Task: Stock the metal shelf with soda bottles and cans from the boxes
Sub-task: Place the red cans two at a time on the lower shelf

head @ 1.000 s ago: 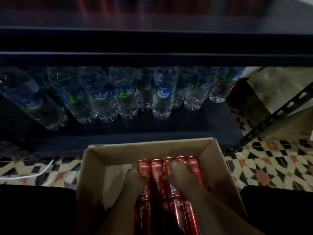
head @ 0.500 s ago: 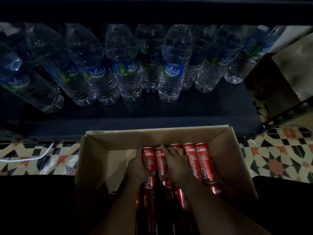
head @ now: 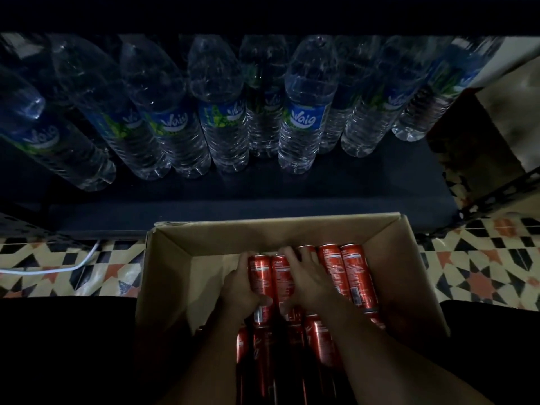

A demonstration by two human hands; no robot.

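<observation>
Both hands are reaching into the box point(head: 409, 258), which is sitting on the tiled floor point(head: 482, 273). Left hand point(head: 242, 287) is curling round the leftmost can point(head: 258, 276), thumb across its near end. Right hand point(head: 306, 279), just beside it, is lying on the next cans point(head: 342, 273) with fingers spread and bent over their far ends; whether it is gripping one, cannot tell. More cans are lying below the wrists. Beyond the hands, bottles point(head: 304, 124) are standing on the dark shelf point(head: 292, 194). A white cable point(head: 58, 268) is trailing far left.
</observation>
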